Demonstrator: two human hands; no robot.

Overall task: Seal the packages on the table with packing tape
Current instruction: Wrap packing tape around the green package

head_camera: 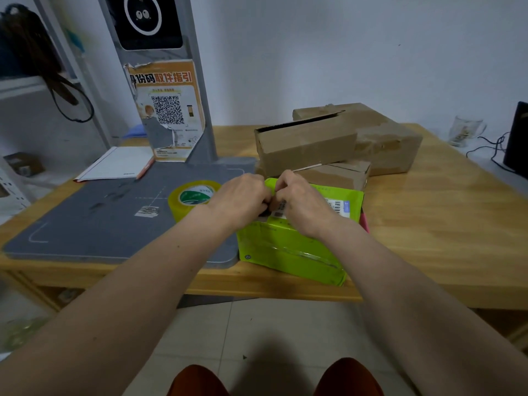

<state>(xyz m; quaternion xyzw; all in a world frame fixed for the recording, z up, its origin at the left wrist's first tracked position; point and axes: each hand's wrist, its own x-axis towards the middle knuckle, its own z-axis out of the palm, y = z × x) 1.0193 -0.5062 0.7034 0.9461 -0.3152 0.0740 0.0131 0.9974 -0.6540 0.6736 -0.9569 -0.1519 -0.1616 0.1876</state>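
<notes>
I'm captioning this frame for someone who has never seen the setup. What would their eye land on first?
The bright green package at the table's near edge, with the left hand and right hand meeting on its top by the label. A yellow tape roll sits just left on the grey mat; brown cardboard boxes are stacked behind.

Both hands [241,200] [300,201] pinch the green package [291,252].

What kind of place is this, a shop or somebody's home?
Probably a parcel pickup or shipping counter: a scanner stand with a QR-code poster, cardboard boxes stacked on the wooden table, and a tape roll.
</notes>
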